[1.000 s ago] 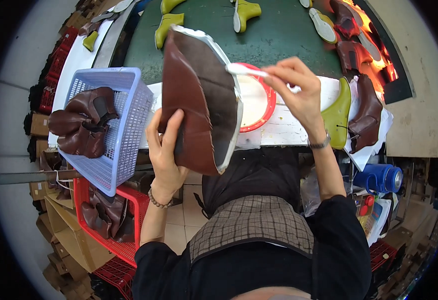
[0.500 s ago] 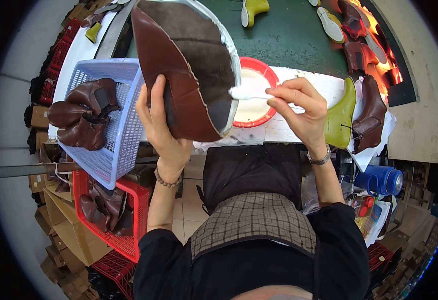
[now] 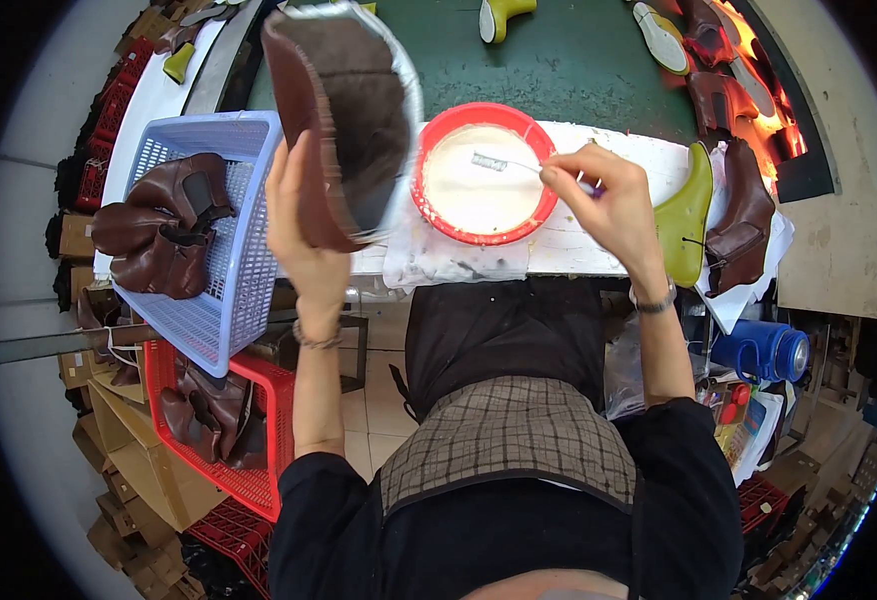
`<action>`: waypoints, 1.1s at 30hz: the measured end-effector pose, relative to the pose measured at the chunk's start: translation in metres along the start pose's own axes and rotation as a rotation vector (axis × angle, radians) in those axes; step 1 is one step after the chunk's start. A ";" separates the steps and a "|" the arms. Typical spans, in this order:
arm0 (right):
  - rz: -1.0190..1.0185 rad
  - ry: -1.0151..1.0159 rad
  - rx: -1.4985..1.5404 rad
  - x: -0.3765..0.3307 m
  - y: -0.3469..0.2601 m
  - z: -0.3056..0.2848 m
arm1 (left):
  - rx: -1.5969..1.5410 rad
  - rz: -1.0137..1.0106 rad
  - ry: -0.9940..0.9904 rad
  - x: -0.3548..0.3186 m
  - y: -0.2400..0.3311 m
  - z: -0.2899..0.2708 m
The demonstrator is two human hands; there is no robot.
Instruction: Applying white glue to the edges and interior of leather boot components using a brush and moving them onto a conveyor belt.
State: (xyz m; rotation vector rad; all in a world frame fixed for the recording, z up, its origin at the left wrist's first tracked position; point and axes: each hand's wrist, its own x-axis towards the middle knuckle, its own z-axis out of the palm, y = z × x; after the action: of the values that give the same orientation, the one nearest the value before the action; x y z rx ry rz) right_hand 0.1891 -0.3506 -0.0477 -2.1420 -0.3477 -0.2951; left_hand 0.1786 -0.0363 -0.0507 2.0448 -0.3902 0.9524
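Note:
My left hand (image 3: 304,235) grips a brown leather boot upper (image 3: 301,100), its dark lining turned toward the bowl. A whitish band coats the rim of its opening. My right hand (image 3: 609,200) pinches a toothbrush (image 3: 489,162), whose bristled head is over the white paste in a red bowl (image 3: 429,205). Whether the bristles touch the paste I cannot tell. The bowl stands on the white-covered front edge of the table, between my hands. To the right of my right hand are a lime-green boot-shaped form (image 3: 689,225) and a brown ankle boot (image 3: 744,225).
A blue basket (image 3: 244,240) with brown boots stands at the left, above a red crate (image 3: 274,430) holding more. Glowing orange heat (image 3: 784,130) lies at the far right beside several boots. A blue flask (image 3: 759,350) is at the lower right. Another green form (image 3: 499,18) stands at the back.
My left hand has drawn the boot upper left, away from the brush. The toothbrush has left the upper's edge and is now over the bowl, its head carrying less white paste.

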 end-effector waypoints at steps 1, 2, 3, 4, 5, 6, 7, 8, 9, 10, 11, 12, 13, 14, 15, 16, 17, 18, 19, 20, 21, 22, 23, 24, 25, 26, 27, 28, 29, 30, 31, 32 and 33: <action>-0.027 0.025 -0.115 0.005 0.017 0.005 | -0.071 -0.176 -0.012 -0.015 -0.019 -0.013; -0.029 0.027 -0.114 0.008 0.027 0.014 | -0.140 -0.353 -0.021 -0.031 -0.034 -0.031; -0.101 -0.028 -0.361 0.011 0.036 0.021 | -0.203 -0.503 -0.116 -0.036 -0.042 -0.050; -0.177 -0.085 -0.606 0.013 0.044 0.029 | -0.261 -0.653 -0.207 -0.041 -0.044 -0.064; -0.199 -0.132 -0.704 0.016 0.047 0.035 | -0.485 -0.708 -0.148 -0.047 -0.042 -0.066; -0.203 -0.131 -0.702 0.017 0.049 0.034 | -0.711 -0.756 -0.087 -0.052 -0.039 -0.068; -0.180 -0.108 -0.639 0.017 0.052 0.030 | -0.675 -0.907 -0.079 -0.052 -0.036 -0.073; -0.157 -0.083 -0.576 0.016 0.048 0.024 | -0.675 -0.904 -0.076 -0.049 -0.031 -0.077; -0.116 -0.041 -0.479 0.015 0.044 0.015 | -0.737 -1.020 -0.111 -0.045 -0.028 -0.080; -0.115 -0.040 -0.480 0.018 0.040 0.010 | -0.798 -1.137 -0.148 -0.044 -0.027 -0.083; -0.109 -0.004 -0.233 0.019 0.035 0.006 | -0.855 -1.167 -0.157 -0.046 -0.029 -0.086; -0.099 0.033 0.013 0.020 0.031 0.001 | -0.854 -1.168 -0.162 -0.049 -0.030 -0.086; -0.204 0.006 0.150 0.025 0.026 -0.001 | -0.833 -1.202 -0.148 -0.051 -0.028 -0.086; -0.195 0.010 0.147 0.029 0.017 -0.004 | -0.813 -1.236 -0.137 -0.053 -0.027 -0.085; -0.310 -0.007 0.114 0.034 0.007 -0.004 | -0.928 -1.149 -0.198 -0.063 -0.041 -0.089; -0.425 -0.025 0.081 0.039 -0.001 -0.003 | -0.926 -1.151 -0.201 -0.073 -0.052 -0.089; -0.470 -0.034 0.062 0.043 -0.005 -0.001 | -1.009 -1.142 -0.194 -0.079 -0.060 -0.087; -0.473 -0.034 0.064 0.043 -0.005 -0.001 | -1.089 -1.128 -0.183 -0.083 -0.068 -0.086; -0.448 -0.009 0.042 0.042 -0.005 -0.001 | -1.166 -1.040 -0.198 -0.086 -0.078 -0.088; -0.417 0.019 0.009 0.039 -0.001 -0.004 | -1.174 -1.039 -0.202 -0.079 -0.078 -0.082; -0.385 0.027 -0.034 0.032 0.001 -0.009 | -1.152 -1.025 -0.193 -0.067 -0.070 -0.083; -0.391 0.025 -0.031 0.023 0.005 -0.013 | -1.131 -1.013 -0.184 -0.061 -0.066 -0.084; -0.347 0.014 -0.001 0.015 0.006 -0.016 | -1.147 -1.002 -0.180 -0.063 -0.069 -0.087; -0.302 0.004 0.029 0.010 0.006 -0.017 | -1.146 -0.997 -0.174 -0.066 -0.071 -0.087; -0.297 0.016 0.020 0.009 0.005 -0.017 | -1.127 -0.978 -0.192 -0.069 -0.071 -0.085; -0.291 0.017 0.020 0.011 0.003 -0.017 | -1.109 -0.969 -0.219 -0.069 -0.068 -0.081; -0.338 0.045 -0.011 0.017 0.001 -0.016 | -1.197 -0.991 -0.309 -0.065 -0.068 -0.076; -0.385 0.074 -0.042 0.023 -0.001 -0.015 | -1.164 -1.091 -0.211 -0.069 -0.057 -0.075; -0.397 0.044 -0.045 0.029 -0.005 -0.016 | -1.143 -1.134 -0.246 -0.060 -0.043 -0.070; -0.396 0.047 -0.048 0.033 -0.007 -0.016 | -1.122 -1.176 -0.281 -0.057 -0.035 -0.065; -0.415 0.039 -0.027 0.037 -0.009 -0.015 | -1.124 -1.175 -0.284 -0.056 -0.032 -0.059; -0.437 0.030 -0.005 0.041 -0.011 -0.015 | -1.121 -1.176 -0.319 -0.055 -0.029 -0.054; -0.453 0.022 0.007 0.045 -0.012 -0.014 | -1.115 -1.181 -0.350 -0.052 -0.020 -0.048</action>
State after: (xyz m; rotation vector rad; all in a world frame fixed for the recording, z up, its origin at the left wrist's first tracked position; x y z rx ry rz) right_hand 0.2257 -0.3495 -0.0162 -2.0335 -0.8214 -0.5720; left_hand 0.1321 0.0107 -0.0830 1.0171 0.1476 -0.3470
